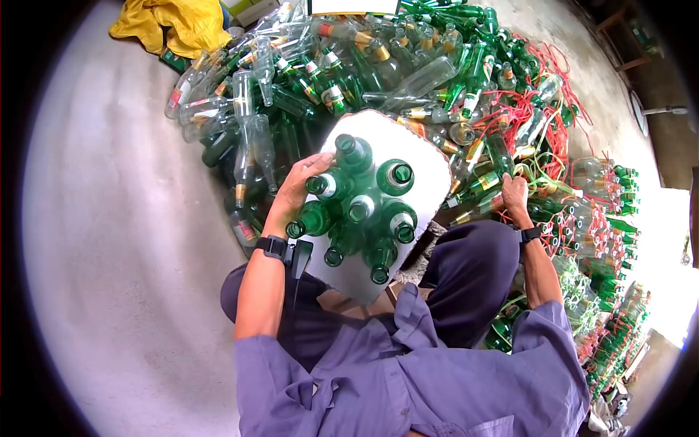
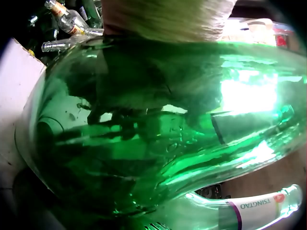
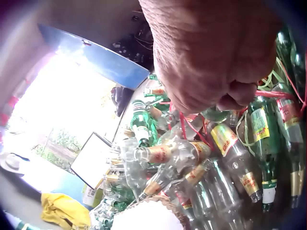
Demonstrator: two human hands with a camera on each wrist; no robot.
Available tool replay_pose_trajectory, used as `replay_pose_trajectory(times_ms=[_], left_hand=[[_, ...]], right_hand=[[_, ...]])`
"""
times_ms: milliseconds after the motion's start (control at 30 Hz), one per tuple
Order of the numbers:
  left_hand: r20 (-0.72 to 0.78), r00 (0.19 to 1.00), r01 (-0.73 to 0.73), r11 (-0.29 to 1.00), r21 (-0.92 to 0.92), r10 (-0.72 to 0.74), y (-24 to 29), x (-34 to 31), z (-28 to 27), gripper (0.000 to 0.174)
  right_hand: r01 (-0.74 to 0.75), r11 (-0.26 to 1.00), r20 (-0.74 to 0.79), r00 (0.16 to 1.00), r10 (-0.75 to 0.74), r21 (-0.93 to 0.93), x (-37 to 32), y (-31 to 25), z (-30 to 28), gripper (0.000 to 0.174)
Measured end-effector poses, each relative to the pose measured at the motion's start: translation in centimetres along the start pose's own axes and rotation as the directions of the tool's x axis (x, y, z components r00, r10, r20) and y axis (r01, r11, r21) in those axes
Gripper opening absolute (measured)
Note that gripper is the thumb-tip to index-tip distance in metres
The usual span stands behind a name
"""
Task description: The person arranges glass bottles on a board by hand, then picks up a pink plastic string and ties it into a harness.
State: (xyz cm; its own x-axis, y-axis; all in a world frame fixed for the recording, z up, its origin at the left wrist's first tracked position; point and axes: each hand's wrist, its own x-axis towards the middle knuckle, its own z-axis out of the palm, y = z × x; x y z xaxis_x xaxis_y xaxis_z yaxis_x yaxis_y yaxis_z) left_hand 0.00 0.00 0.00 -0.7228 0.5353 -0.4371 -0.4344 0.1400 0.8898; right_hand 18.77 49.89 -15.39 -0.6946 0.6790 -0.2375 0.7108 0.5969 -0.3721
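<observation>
Several green bottles (image 1: 362,207) stand upright in a cluster on a white board (image 1: 426,156) in front of the person. The left hand (image 1: 291,191) rests against the cluster's left side, its fingers extended along a bottle. In the left wrist view, a green bottle (image 2: 144,134) fills most of the picture, with part of the hand (image 2: 168,19) above it. Out to the right, over the pile, the right hand (image 1: 515,197) grips a green bottle (image 1: 499,154) near its neck end. The right wrist view shows that hand (image 3: 211,57) with curled fingers; its grip is mostly hidden.
A large heap of loose clear and green bottles (image 1: 408,73) lies beyond the board, with red string (image 1: 559,109) tangled at its right. Bundled bottles (image 1: 590,240) stand further right. A yellow cloth (image 1: 175,28) lies at the back left.
</observation>
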Motion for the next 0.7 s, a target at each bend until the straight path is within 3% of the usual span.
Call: replay_pose_trajectory(times_ms=[67, 100, 167, 200, 233, 300, 333, 367, 400, 433, 467, 500, 533, 633, 667, 700], left_hand=[[-0.008, 0.999, -0.05, 0.999, 0.008, 0.05, -0.8, 1.2, 0.0, 0.051], [0.002, 0.998, -0.062, 0.998, -0.012, 0.062, -1.2, 0.3, -0.2, 0.051], [0.056, 0.996, -0.073, 0.997, 0.028, 0.071, -2.0, 0.8, -0.7, 0.058], [0.056, 0.995, -0.081, 0.996, 0.025, 0.079, -2.4, 1.1, -0.9, 0.058], [0.034, 0.991, -0.132, 0.99, 0.039, 0.131, -2.7, 1.2, -0.9, 0.053], [0.008, 0.982, -0.188, 0.981, 0.052, 0.188, -2.7, 1.1, -0.9, 0.048], [-0.009, 0.987, -0.159, 0.986, 0.058, 0.16, -2.5, 0.9, -0.7, 0.05], [-0.026, 0.991, -0.131, 0.989, 0.063, 0.133, -2.2, 0.7, -0.6, 0.051], [-0.015, 0.989, -0.143, 0.988, 0.065, 0.145, -2.5, 1.0, -0.9, 0.038], [-0.016, 0.989, -0.147, 0.987, 0.064, 0.148, -3.2, 1.4, -1.4, 0.038], [0.045, 0.962, -0.274, 0.945, 0.182, 0.27, -4.0, 1.9, -1.9, 0.033], [0.119, 0.918, -0.396, 0.872, 0.289, 0.378, -4.6, 2.4, -2.4, 0.033], [0.17, 0.879, -0.474, 0.769, 0.429, 0.446, -4.9, 2.7, -2.7, 0.043], [0.148, 0.853, -0.509, 0.735, 0.447, 0.5, -5.5, 3.1, -2.9, 0.043], [0.091, 0.907, -0.418, 0.849, 0.324, 0.412, -5.3, 2.9, -2.7, 0.034], [0.092, 0.906, -0.42, 0.847, 0.326, 0.414, -4.5, 2.7, -2.3, 0.034]], right_hand=[[0.321, 0.904, 0.04, 0.945, -0.324, -0.282, -0.3, -0.6, -1.7, 0.031], [0.379, 0.884, -0.011, 0.918, -0.397, -0.273, -1.4, -0.7, -3.4, 0.029], [0.431, 0.86, 0.053, 0.899, -0.434, -0.274, -1.6, 0.0, -5.5, 0.031], [0.088, 0.987, 0.097, 0.99, -0.102, 0.138, -0.3, 1.4, -4.9, 0.033], [0.422, 0.886, 0.073, 0.906, -0.416, -0.191, -1.3, 0.3, -6.9, 0.025], [0.61, 0.71, 0.148, 0.785, -0.601, -0.351, -3.0, -2.4, -10.7, 0.017], [0.602, 0.749, 0.12, 0.795, -0.594, -0.276, -3.6, -2.9, -11.9, 0.018], [0.56, 0.827, 0.037, 0.829, -0.559, -0.046, -3.3, -2.6, -12.2, 0.012], [0.569, 0.818, 0.02, 0.822, -0.57, -0.089, -4.0, -4.2, -13.6, 0.017], [0.575, 0.807, 0.003, 0.815, -0.58, -0.133, -5.3, -6.5, -15.6, 0.027], [0.576, 0.807, 0.001, 0.814, -0.581, -0.13, -6.6, -8.8, -16.9, 0.027], [0.48, 0.876, -0.016, 0.877, -0.481, -0.039, -8.0, -11.1, -18.1, 0.035], [0.374, 0.926, -0.022, 0.928, -0.373, 0.053, -9.0, -12.9, -18.6, 0.044], [0.508, 0.861, -0.02, 0.861, -0.508, -0.016, -10.6, -15.9, -19.1, 0.046], [0.501, 0.863, 0.045, 0.863, -0.504, 0.068, -11.6, -17.3, -19.5, 0.046], [0.502, 0.862, 0.042, 0.862, -0.505, 0.068, -12.4, -18.8, -19.7, 0.046]])
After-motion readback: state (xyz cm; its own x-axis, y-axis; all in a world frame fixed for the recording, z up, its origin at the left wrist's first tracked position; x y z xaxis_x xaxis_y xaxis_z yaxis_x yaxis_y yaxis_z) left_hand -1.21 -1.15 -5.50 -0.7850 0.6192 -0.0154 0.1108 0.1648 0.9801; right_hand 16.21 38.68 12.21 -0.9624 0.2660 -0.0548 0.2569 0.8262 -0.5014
